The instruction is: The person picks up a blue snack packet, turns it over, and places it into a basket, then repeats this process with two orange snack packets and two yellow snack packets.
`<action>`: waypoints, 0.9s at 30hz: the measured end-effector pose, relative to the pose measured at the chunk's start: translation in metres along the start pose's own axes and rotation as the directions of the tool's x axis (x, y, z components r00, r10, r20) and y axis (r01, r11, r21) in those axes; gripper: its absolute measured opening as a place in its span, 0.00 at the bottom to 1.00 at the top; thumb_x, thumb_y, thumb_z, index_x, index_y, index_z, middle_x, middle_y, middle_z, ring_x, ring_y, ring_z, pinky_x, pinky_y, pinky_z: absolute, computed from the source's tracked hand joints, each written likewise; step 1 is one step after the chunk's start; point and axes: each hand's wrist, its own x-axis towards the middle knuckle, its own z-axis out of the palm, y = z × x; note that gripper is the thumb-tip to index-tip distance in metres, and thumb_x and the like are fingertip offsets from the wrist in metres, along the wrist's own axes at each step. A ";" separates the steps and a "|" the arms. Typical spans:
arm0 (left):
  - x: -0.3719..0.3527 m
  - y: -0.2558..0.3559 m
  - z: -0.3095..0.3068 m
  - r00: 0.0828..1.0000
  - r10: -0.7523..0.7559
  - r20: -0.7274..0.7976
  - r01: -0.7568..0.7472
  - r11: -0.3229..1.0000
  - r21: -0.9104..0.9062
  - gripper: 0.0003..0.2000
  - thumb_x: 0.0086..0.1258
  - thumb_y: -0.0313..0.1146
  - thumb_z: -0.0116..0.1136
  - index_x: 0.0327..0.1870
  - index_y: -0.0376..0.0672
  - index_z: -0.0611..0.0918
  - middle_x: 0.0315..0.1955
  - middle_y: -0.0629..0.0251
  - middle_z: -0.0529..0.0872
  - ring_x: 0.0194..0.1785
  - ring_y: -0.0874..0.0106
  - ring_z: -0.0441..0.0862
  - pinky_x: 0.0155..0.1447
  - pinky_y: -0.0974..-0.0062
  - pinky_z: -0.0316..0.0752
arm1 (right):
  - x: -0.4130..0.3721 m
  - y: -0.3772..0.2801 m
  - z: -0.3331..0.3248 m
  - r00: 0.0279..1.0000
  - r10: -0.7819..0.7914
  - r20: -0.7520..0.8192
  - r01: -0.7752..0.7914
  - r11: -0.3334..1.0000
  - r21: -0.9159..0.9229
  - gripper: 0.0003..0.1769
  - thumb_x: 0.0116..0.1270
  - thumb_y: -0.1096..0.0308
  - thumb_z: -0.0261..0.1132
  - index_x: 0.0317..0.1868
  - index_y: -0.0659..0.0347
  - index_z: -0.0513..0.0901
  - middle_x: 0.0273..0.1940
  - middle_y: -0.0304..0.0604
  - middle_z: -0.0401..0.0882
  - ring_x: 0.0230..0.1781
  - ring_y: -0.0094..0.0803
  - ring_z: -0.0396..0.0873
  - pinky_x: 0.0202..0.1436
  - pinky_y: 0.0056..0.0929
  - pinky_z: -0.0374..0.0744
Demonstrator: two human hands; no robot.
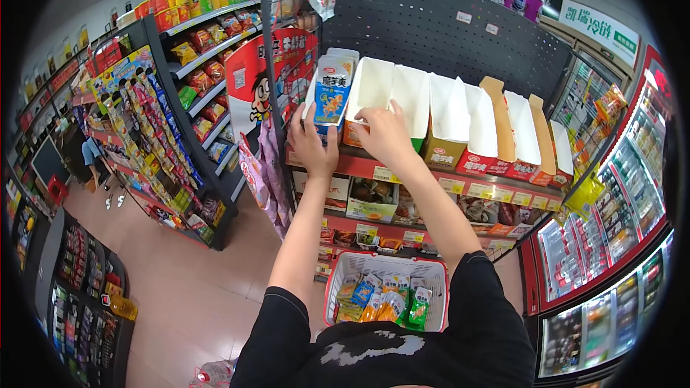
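Observation:
A cardboard display box stands at the left end of the top shelf, with blue snack packets (331, 93) upright in it. My left hand (314, 149) rests against the front left corner of this box, fingers spread. Beside it stands a display box with bare white inner walls (372, 80). My right hand (386, 135) is at the front of that box, with fingers bent over its front edge; the grip is partly hidden. Below, against my body, a white basket (331, 293) with a red rim holds blue, orange, yellow and green snack packets (389, 306).
More open white-lined boxes (448, 109) continue rightward along the shelf. Lower shelves carry packaged food (373, 197). Drink fridges (602, 194) stand right; snack racks (162, 136) stand left. Purple bags (267, 165) hang by the rack's left side. A person's legs (92, 154) show far left.

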 end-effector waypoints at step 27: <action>-0.002 0.006 -0.001 0.999 0.012 0.031 -0.005 0.974 -0.227 0.09 0.62 0.34 0.53 0.35 0.38 0.72 0.50 0.53 0.73 0.51 0.56 0.71 0.53 0.65 0.65 | -0.044 0.018 0.005 0.959 -0.122 -0.255 0.148 0.985 0.085 0.10 0.55 0.76 0.59 0.39 0.63 0.78 0.31 0.45 0.76 0.37 0.42 0.75 0.65 0.43 0.62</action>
